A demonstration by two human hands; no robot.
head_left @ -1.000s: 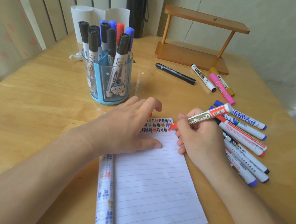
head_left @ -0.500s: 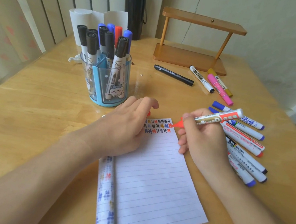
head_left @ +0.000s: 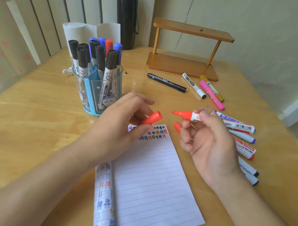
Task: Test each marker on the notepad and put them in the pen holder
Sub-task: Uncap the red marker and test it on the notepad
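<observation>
One bench (head_left: 25, 119) lay bare left of the one notepad (head_left: 153, 177). One pen holder (head_left: 99, 93), beyond the notepad's top-left corner, held about nine markers (head_left: 111, 62). Left hand (head_left: 121, 128) hovered over the notepad's top edge, fingers pinching one red cap (head_left: 152, 119); right hand (head_left: 212, 146), just right of that edge, fingers grasping one uncapped red marker (head_left: 186, 115).

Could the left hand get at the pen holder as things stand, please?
Probably yes: the holder stands just beyond the left hand with nothing between, though it holds the red cap.
</observation>
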